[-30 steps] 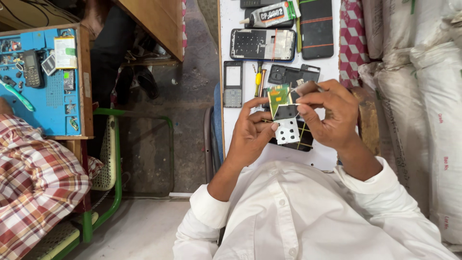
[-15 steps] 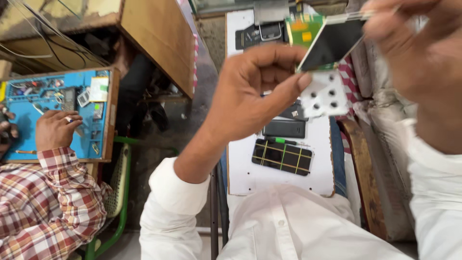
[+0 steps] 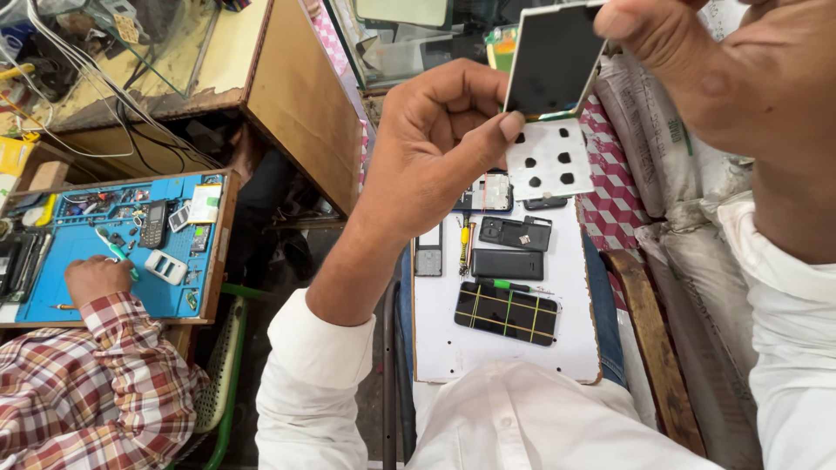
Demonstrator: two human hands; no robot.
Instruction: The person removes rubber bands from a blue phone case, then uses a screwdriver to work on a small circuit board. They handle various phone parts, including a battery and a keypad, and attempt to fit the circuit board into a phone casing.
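Observation:
Both my hands are raised close to the camera, holding an opened phone assembly. My left hand [image 3: 435, 148] pinches its lower edge, thumb at the corner where the dark screen [image 3: 554, 61] meets the white keypad sheet [image 3: 550, 161] with black dots. My right hand [image 3: 740, 78] grips the screen's upper right edge. A green circuit board [image 3: 498, 45] peeks out behind the screen.
Below on my lap lies a white board [image 3: 509, 348] with a black phone [image 3: 507, 313], a battery [image 3: 507, 264], a back cover [image 3: 515, 233] and small parts. At left a person in a checked shirt [image 3: 78, 392] works at a blue mat [image 3: 113, 248]. Grey sacks [image 3: 688, 252] stand right.
My hands lifted the phone assembly off the white board and brought it up near the camera. The view tilted, and the person's hand at the blue mat shifted.

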